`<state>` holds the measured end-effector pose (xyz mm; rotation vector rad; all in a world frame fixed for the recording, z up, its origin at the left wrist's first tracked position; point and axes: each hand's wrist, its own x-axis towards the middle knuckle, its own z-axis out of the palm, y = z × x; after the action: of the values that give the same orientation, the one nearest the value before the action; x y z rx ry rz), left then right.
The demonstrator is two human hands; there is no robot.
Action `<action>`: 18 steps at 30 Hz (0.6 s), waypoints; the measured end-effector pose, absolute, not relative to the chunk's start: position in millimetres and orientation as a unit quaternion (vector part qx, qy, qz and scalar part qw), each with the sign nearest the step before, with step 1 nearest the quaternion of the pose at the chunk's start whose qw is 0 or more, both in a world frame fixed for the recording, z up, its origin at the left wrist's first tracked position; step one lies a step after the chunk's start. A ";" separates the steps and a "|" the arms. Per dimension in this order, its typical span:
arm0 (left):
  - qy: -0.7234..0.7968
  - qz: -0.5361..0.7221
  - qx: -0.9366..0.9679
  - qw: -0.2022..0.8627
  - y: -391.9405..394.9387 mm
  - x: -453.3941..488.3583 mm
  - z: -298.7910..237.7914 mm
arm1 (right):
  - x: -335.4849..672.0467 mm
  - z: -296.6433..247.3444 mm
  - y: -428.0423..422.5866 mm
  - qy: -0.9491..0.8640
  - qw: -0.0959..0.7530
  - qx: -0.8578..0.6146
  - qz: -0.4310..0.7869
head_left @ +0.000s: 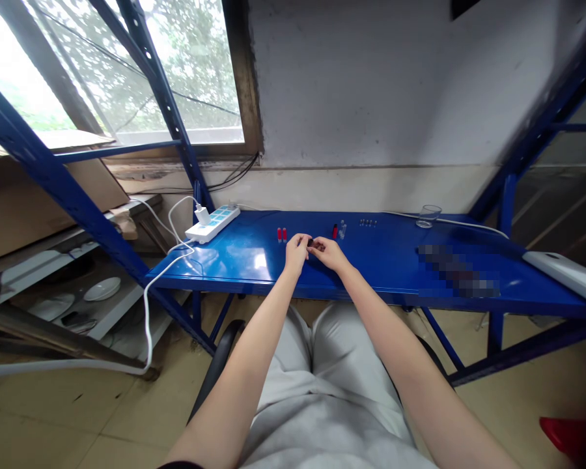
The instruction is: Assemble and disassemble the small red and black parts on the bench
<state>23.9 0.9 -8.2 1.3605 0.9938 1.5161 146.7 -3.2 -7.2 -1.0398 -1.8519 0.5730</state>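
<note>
My left hand [297, 250] and my right hand [330, 251] meet over the front part of the blue table [244, 264], fingers pinched together. A small dark piece [311, 243] shows between the fingertips, mostly covered by them; its kind cannot be made out. Just behind my left hand, two small red tubes [282, 234] stand side by side. Beyond my right hand is a red tube with a dark top [334, 231], and close beside it are small clear pieces [342, 229]. Farther right, several tiny pieces [368, 223] form a row.
A white power strip [213, 223] with a plug and cable lies at the table's left end. A clear glass cup [428, 216] stands at the back right, near a white cable. A white flat object [569, 275] rests at the right end. Blue frame posts rise at both sides.
</note>
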 end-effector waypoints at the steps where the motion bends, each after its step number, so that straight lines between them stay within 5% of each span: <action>1: 0.398 0.606 0.543 0.424 0.4 23.8 -7.9 | 146.7 -7.0 -3.4 -0.751 0.451 -0.422 0.233; 18: 0.375 0.612 0.529 0.452 -10.7 22.5 2.2 | 168.8 -5.2 5.1 -0.650 0.436 -0.618 0.074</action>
<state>22.5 -10.7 2.2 1.3072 0.9258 1.5122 168.8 5.1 -5.2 -1.5382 -1.6165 0.1850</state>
